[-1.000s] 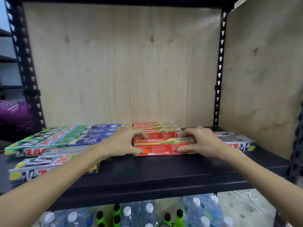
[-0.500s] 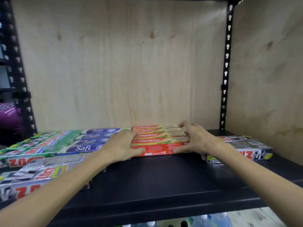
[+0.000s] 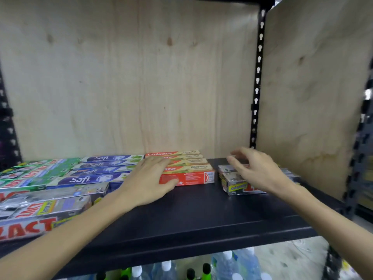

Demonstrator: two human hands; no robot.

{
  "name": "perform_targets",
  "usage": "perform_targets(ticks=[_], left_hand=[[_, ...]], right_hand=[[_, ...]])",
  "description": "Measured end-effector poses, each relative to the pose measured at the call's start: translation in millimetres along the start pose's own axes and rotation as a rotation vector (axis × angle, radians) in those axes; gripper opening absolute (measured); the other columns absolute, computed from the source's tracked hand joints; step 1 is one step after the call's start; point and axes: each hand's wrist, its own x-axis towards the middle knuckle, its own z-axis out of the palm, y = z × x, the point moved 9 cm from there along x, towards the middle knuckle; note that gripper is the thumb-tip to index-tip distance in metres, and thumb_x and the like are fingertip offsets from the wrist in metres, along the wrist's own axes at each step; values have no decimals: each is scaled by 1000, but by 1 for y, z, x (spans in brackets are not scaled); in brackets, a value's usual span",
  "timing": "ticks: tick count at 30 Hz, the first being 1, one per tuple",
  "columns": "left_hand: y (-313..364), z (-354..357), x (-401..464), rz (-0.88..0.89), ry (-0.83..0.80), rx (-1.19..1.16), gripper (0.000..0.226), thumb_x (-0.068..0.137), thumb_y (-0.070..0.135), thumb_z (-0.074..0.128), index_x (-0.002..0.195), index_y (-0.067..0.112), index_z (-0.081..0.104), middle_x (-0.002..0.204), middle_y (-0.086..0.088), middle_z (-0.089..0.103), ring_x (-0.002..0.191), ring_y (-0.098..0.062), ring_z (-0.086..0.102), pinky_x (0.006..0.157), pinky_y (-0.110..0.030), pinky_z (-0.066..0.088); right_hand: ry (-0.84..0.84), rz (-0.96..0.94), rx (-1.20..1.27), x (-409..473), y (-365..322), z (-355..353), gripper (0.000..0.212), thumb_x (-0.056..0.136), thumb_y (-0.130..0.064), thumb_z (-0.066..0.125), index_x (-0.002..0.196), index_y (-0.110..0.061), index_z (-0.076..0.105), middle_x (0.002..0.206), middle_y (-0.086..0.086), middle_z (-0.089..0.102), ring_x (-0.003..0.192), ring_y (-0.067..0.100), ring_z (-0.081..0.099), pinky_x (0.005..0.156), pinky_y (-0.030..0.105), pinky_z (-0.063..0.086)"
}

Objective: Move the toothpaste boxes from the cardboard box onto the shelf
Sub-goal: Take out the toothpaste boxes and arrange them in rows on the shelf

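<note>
Red Colgate toothpaste boxes (image 3: 189, 174) lie in a row on the black shelf (image 3: 197, 215), against the plywood back. My left hand (image 3: 150, 182) rests flat on the left end of the front Colgate box, fingers spread, gripping nothing. My right hand (image 3: 256, 170) hovers open above the silver Zact boxes (image 3: 236, 182) at the right, fingers apart. Blue Safi boxes (image 3: 90, 178) lie to the left of the Colgate row. The cardboard box is out of view.
Green and silver Zact boxes (image 3: 40, 209) fill the shelf's left side. Black perforated uprights (image 3: 257, 87) and plywood panels (image 3: 314, 93) enclose the bay. Water bottles (image 3: 228, 265) and green bottles stand on the level below.
My right hand left the right end of the Colgate boxes and moved right, over the silver Zact boxes. The left hand stays on the Colgate row. The camera moved closer.
</note>
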Motion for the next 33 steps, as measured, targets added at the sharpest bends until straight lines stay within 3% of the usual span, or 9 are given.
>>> perform_targets(ticks=[3, 6, 11, 16, 19, 23, 30, 33], left_hand=[[48, 7, 9, 76, 39, -173, 72, 86, 72, 37, 141, 28, 53, 148, 9, 50, 140, -13, 42, 117, -36, 33], [100, 9, 20, 165, 60, -248, 64, 91, 69, 40, 135, 26, 59, 141, 9, 57, 134, -12, 47, 112, -32, 35], [141, 29, 35, 169, -69, -230, 74, 92, 76, 36, 151, 32, 42, 157, 9, 40, 147, -12, 28, 122, -39, 20], [153, 32, 17, 227, -75, -137, 74, 93, 73, 41, 153, 31, 36, 160, 10, 34, 148, -9, 22, 125, -34, 10], [153, 26, 0, 278, -42, -143, 66, 98, 64, 40, 154, 30, 36, 160, 12, 33, 146, -8, 24, 121, -26, 12], [155, 18, -16, 310, -46, -171, 61, 101, 59, 38, 154, 29, 37, 158, 13, 34, 145, -6, 25, 121, -26, 16], [144, 22, -24, 298, -201, -418, 64, 98, 61, 47, 156, 40, 29, 162, 21, 26, 149, 4, 17, 123, -27, 18], [121, 7, -23, 199, -6, -377, 58, 98, 65, 38, 146, 33, 48, 150, 15, 45, 140, -3, 34, 119, -34, 30]], right_hand=[[-33, 62, -105, -17, 42, -8, 37, 101, -46, 39, 126, -29, 61, 129, -2, 65, 121, 26, 57, 101, 45, 42], [-116, 101, -168, -31, 60, -7, 45, 106, -43, 30, 147, -33, 44, 148, -4, 53, 135, 23, 47, 111, 45, 32], [-155, 36, -206, -44, 48, -9, 53, 107, -40, 25, 159, -31, 20, 146, 3, 53, 130, 28, 48, 108, 44, 33], [-138, -17, -237, -63, 35, -18, 61, 103, -48, 18, 159, -25, 20, 145, 0, 55, 129, 22, 48, 106, 42, 34], [-140, -16, -194, -77, 32, -24, 58, 105, -47, 24, 159, -27, 20, 146, -4, 55, 128, 19, 48, 107, 40, 32], [-174, -29, -206, -94, 21, -36, 73, 93, -65, 10, 157, -31, 22, 144, -8, 56, 126, 15, 49, 108, 39, 33], [-176, -50, -346, -109, 17, -61, 72, 95, -73, 16, 151, -32, 35, 142, -11, 57, 127, 11, 48, 111, 36, 27], [-196, -41, -343, -112, 23, -60, 69, 96, -70, 18, 152, -32, 35, 146, -12, 52, 131, 10, 44, 111, 37, 26]])
